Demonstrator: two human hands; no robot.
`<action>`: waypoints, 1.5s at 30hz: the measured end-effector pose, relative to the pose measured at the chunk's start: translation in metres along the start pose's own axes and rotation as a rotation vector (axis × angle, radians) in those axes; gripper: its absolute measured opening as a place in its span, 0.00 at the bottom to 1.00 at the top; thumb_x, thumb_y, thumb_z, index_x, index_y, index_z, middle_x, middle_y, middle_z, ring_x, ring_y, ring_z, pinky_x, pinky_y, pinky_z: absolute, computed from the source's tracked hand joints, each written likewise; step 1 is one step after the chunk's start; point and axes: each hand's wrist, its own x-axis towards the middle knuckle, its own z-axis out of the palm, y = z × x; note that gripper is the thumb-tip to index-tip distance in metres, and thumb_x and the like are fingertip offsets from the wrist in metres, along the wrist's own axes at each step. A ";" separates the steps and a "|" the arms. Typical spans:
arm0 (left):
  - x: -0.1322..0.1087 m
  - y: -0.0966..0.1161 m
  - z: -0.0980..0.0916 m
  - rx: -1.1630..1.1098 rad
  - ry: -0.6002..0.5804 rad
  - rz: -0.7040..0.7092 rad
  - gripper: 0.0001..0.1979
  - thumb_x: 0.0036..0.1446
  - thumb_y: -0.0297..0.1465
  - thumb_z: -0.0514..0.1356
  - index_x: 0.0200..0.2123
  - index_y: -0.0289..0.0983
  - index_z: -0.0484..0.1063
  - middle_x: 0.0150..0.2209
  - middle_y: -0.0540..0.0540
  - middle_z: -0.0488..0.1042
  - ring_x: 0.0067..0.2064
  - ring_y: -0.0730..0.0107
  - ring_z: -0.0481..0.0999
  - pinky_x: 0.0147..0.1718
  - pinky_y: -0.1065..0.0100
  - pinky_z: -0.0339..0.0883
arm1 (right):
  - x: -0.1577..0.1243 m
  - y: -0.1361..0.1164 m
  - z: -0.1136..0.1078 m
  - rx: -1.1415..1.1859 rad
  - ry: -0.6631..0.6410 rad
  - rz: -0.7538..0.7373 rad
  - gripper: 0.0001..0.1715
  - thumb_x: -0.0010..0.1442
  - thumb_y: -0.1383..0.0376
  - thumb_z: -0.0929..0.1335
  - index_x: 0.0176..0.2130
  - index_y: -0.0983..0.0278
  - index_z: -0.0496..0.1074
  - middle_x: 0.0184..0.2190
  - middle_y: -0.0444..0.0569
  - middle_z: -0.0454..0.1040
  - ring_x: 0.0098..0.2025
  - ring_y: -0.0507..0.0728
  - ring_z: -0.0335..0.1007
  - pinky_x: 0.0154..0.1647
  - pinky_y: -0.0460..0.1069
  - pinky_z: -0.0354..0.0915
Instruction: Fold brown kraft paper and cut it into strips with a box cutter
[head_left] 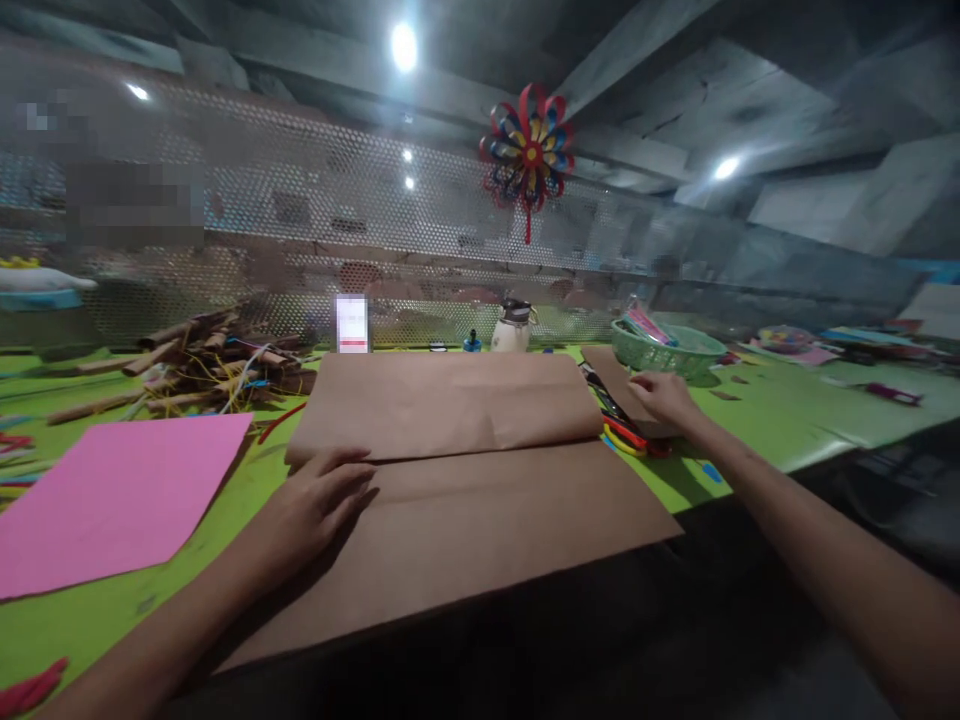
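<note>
A large sheet of brown kraft paper (480, 520) lies at the table's front edge, its far part folded over toward me. My left hand (330, 495) rests on the sheet at the left end of the fold's edge, fingers stretched out. Off the sheet's right side, my right hand (664, 398) is closed, with thumb and fingers together above a smaller brown piece (619, 375). Whether something thin is between those fingers I cannot make out. Just left of and below that hand lie red- and yellow-handled scissors (626, 438), partly hidden by the paper.
A pink sheet (127, 500) lies at the left, before a heap of brown paper rolls (210, 365). Behind the kraft paper stand a lit phone (352, 325) and a cream bottle (512, 328). A green basket (675, 355) sits beyond my right hand. A paper flower (531, 153) hangs above.
</note>
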 end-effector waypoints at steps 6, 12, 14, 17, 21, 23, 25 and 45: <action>-0.003 0.027 -0.012 0.028 -0.285 0.120 0.21 0.64 0.43 0.47 0.47 0.39 0.73 0.49 0.43 0.73 0.49 0.61 0.72 0.49 0.62 0.67 | -0.081 -0.052 -0.021 0.124 -0.273 -0.358 0.17 0.57 0.57 0.65 0.41 0.63 0.77 0.41 0.52 0.77 0.44 0.59 0.70 0.48 0.50 0.64; -0.021 0.047 -0.034 0.127 -0.540 0.152 0.35 0.54 0.55 0.54 0.61 0.45 0.59 0.63 0.41 0.58 0.61 0.49 0.61 0.57 0.53 0.59 | -0.152 -0.102 -0.035 0.161 -0.477 -0.668 0.45 0.51 0.47 0.70 0.63 0.60 0.58 0.60 0.58 0.60 0.59 0.68 0.55 0.58 0.63 0.55; -0.025 0.051 -0.039 0.138 -0.583 0.144 0.39 0.53 0.56 0.54 0.63 0.42 0.56 0.64 0.39 0.55 0.63 0.48 0.58 0.58 0.51 0.57 | -0.157 -0.101 -0.035 0.154 -0.451 -0.660 0.43 0.54 0.50 0.69 0.63 0.61 0.57 0.59 0.59 0.62 0.58 0.67 0.56 0.57 0.63 0.56; -0.031 0.057 -0.047 0.125 -0.603 0.154 0.40 0.54 0.56 0.53 0.63 0.40 0.54 0.64 0.39 0.54 0.63 0.48 0.56 0.59 0.51 0.56 | -0.156 -0.092 -0.034 0.217 -0.409 -0.696 0.28 0.60 0.60 0.65 0.59 0.61 0.63 0.52 0.56 0.69 0.53 0.63 0.62 0.54 0.60 0.61; -0.042 0.067 -0.054 0.125 -0.596 0.132 0.38 0.56 0.54 0.51 0.63 0.39 0.54 0.64 0.39 0.55 0.64 0.50 0.56 0.59 0.51 0.55 | -0.157 -0.081 -0.043 0.304 -0.325 -0.730 0.18 0.65 0.65 0.58 0.47 0.59 0.73 0.44 0.53 0.75 0.47 0.59 0.69 0.47 0.56 0.66; -0.048 0.073 -0.055 0.144 -0.586 0.116 0.41 0.53 0.55 0.54 0.64 0.38 0.54 0.64 0.37 0.55 0.64 0.47 0.56 0.59 0.50 0.55 | -0.160 -0.080 -0.051 0.316 -0.254 -0.705 0.19 0.65 0.65 0.57 0.47 0.60 0.74 0.42 0.53 0.76 0.45 0.59 0.70 0.45 0.56 0.67; -0.052 0.079 -0.055 0.153 -0.558 0.115 0.44 0.50 0.54 0.57 0.64 0.37 0.52 0.64 0.35 0.55 0.63 0.45 0.56 0.59 0.48 0.55 | -0.164 -0.081 -0.058 0.299 -0.183 -0.671 0.20 0.65 0.64 0.57 0.47 0.61 0.74 0.42 0.54 0.76 0.45 0.61 0.71 0.46 0.58 0.67; -0.024 0.026 -0.098 -0.197 -0.448 -0.066 0.22 0.57 0.46 0.51 0.45 0.42 0.75 0.47 0.50 0.77 0.48 0.64 0.75 0.49 0.65 0.68 | -0.141 -0.012 -0.046 0.677 -0.638 -0.276 0.27 0.53 0.53 0.70 0.52 0.57 0.72 0.57 0.50 0.68 0.60 0.66 0.60 0.62 0.62 0.53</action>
